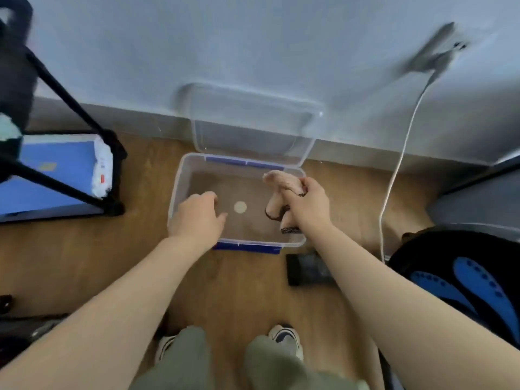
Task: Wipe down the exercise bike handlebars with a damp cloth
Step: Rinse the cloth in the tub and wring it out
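A clear plastic box (177, 187) with blue clips stands on the wooden floor by the wall, its lid (253, 119) tipped up against the wall. My right hand (309, 205) is closed on a pinkish cloth with a dark edge (281, 180), held bunched over the right side of the box. My left hand (197, 218) hovers over the left side of the box, fingers slightly apart, holding nothing. A small pale disc (240, 207) shows on the box bottom. Black frame tubes (62, 94) stand at the left; the bike's handlebars are not in view.
A blue-and-white flat thing (56, 175) lies under the black frame at left. A white cable (399, 164) runs down the wall from a plug. A black and blue seat (461, 277) is at right. A dark block (306, 270) lies in front of the box. My shoes (284, 337) are below.
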